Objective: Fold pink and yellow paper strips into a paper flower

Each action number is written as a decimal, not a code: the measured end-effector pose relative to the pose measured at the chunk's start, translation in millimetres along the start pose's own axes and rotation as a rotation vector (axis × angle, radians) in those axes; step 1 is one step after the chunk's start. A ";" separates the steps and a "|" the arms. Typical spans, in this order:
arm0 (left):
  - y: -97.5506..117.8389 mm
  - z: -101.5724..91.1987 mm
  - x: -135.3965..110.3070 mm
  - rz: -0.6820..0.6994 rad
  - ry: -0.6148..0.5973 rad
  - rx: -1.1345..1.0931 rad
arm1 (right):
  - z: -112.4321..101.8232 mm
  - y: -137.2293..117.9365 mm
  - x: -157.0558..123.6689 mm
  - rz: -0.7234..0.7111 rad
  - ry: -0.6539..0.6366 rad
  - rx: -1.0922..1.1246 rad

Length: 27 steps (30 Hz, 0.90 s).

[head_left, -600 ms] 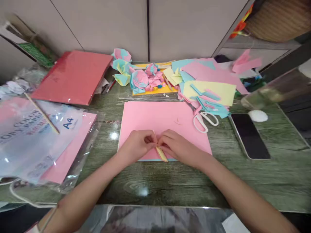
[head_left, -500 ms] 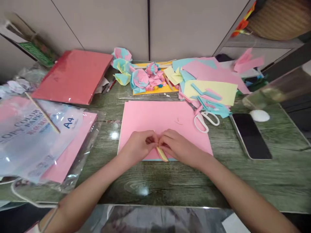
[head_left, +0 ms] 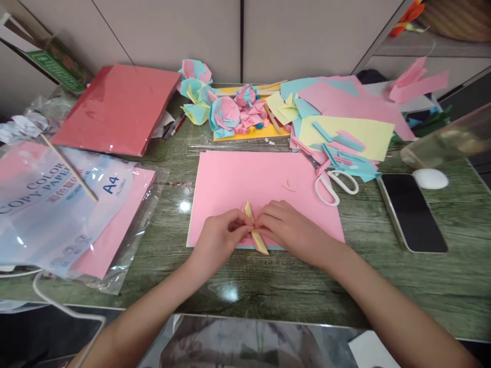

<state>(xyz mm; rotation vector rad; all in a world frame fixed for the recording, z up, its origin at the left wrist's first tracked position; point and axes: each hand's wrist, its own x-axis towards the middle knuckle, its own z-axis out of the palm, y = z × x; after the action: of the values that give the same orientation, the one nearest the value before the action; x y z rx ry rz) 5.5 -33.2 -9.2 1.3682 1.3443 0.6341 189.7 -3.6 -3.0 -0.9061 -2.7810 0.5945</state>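
Note:
A narrow folded strip of yellow paper (head_left: 261, 243) with pink edges is pinched at its middle between my two hands. My left hand (head_left: 220, 235) grips it from the left with thumb and forefinger. From the right, the fingertips of my right hand (head_left: 289, 230) close on the same spot. The strip slants, one end pointing away from me and the other toward me. Both hands are over a stack of pink paper (head_left: 241, 176), whose near edge shows a little blue. White-handled scissors (head_left: 330, 191) lie across the stack's right edge.
Behind the stack lie thin wires (head_left: 238, 148), folded paper flowers (head_left: 224, 115) and cut paper sheets (head_left: 345, 135). To the right are a phone (head_left: 414, 214) and a white mouse (head_left: 431, 179). On the left, a plastic paper packet (head_left: 57, 214) bears a wooden stick (head_left: 71, 168).
The far end of the yellow strip now shows above my fingers, where before mostly its near end was visible. My hands remain pinched at its middle. The camera view has shifted slightly.

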 end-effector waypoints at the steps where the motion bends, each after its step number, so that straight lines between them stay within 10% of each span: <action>1: -0.7 0.8 0.8 0.007 0.004 0.006 | -3.3 0.1 -1.3 -0.003 -0.008 -0.055; 27: 11.1 4.4 8.7 0.152 0.021 0.348 | 5.2 0.9 0.2 -0.071 0.177 -0.297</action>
<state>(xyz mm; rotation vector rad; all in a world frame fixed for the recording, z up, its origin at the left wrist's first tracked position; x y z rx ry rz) 15.4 -24.2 -2.9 1.7604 1.4229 0.5316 188.7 -4.4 -8.1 -0.8585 -2.7668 0.0841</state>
